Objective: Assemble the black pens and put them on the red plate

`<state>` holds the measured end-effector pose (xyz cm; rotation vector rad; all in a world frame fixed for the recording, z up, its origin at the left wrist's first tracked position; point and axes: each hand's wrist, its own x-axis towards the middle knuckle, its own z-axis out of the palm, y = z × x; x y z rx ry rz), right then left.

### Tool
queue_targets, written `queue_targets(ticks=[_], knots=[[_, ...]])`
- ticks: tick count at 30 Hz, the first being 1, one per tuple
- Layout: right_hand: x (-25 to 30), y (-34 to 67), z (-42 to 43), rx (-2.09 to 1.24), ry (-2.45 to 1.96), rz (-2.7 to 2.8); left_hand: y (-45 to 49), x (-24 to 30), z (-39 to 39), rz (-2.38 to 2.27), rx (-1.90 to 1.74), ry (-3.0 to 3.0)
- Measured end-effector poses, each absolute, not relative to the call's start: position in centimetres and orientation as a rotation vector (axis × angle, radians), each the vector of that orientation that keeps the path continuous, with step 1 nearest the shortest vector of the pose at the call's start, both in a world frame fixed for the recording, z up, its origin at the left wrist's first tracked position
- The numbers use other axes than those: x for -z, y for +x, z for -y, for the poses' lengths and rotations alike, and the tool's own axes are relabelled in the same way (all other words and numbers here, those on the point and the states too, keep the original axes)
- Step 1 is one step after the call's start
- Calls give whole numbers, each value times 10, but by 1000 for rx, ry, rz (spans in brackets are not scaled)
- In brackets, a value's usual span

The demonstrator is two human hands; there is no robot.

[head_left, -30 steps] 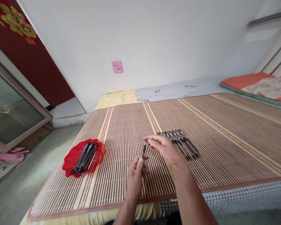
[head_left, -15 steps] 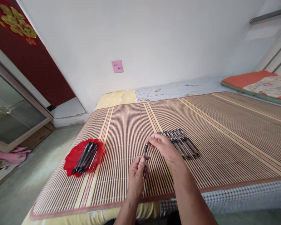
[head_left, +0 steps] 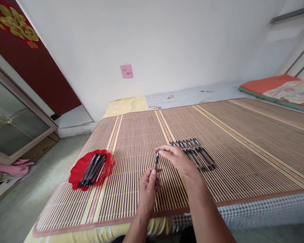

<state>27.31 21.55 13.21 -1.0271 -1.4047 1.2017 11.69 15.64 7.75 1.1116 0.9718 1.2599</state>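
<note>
My left hand (head_left: 148, 189) is closed round the lower end of a dark pen (head_left: 156, 161), held upright over the striped bamboo mat (head_left: 243, 148). My right hand (head_left: 176, 159) pinches the pen's top end with thumb and fingertips. Just right of that hand, several dark pens (head_left: 197, 153) lie side by side in a row on the mat. To the left, a red scalloped plate (head_left: 78, 170) holds several more dark pens (head_left: 92, 166).
The mat covers a bed against a white wall with a pink note (head_left: 126, 71). An orange and patterned folded quilt (head_left: 281, 89) lies at the far right. A glass cabinet (head_left: 12, 125) and bare floor (head_left: 20, 202) are to the left.
Both hands stay on the pen and have barely shifted. The view has drifted slightly.
</note>
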Motion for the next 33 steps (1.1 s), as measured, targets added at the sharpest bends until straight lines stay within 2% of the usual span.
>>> queue_targets(ticks=[33], knots=[[-125, 271, -217, -1246, -1025, 1334, 117, -73, -158, -964, -1272, 1099]])
